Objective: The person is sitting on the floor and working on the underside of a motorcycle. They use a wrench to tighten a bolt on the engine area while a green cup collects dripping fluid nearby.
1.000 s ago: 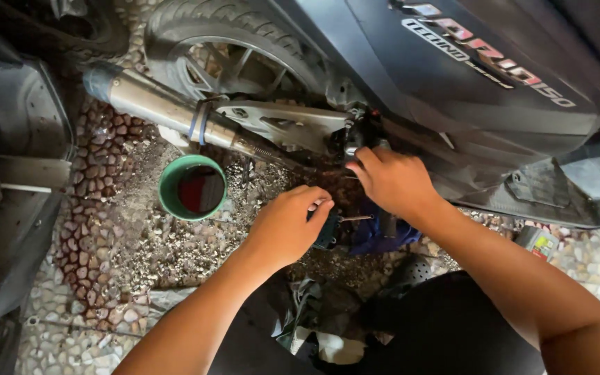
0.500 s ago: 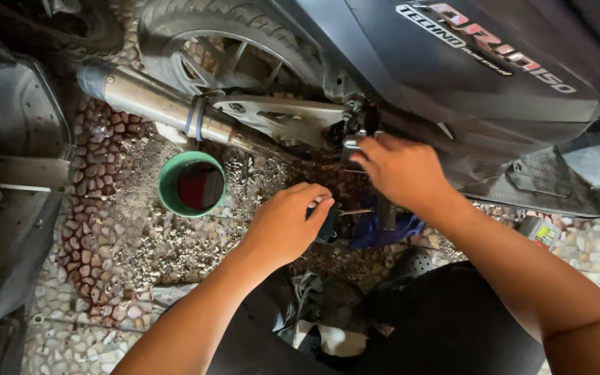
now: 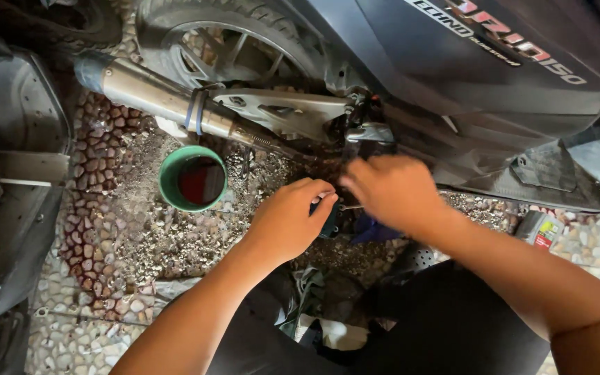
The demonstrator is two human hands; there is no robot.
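Head view, left hand: curling shut around a small dark green tool, low beside the scooter's underside.
Right hand: blurring just beside it, fingers bent over the tool's thin metal shaft; whether it is gripping, I cannot tell.
Above: silver exhaust pipe and rear wheel are sitting.
Left: green cup holding dark red liquid is standing on gravel.

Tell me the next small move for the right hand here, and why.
Probably bring the right hand back up to the metal fitting beside the exhaust pipe: it hovers blurred just below, while the left hand grips a dark tool.
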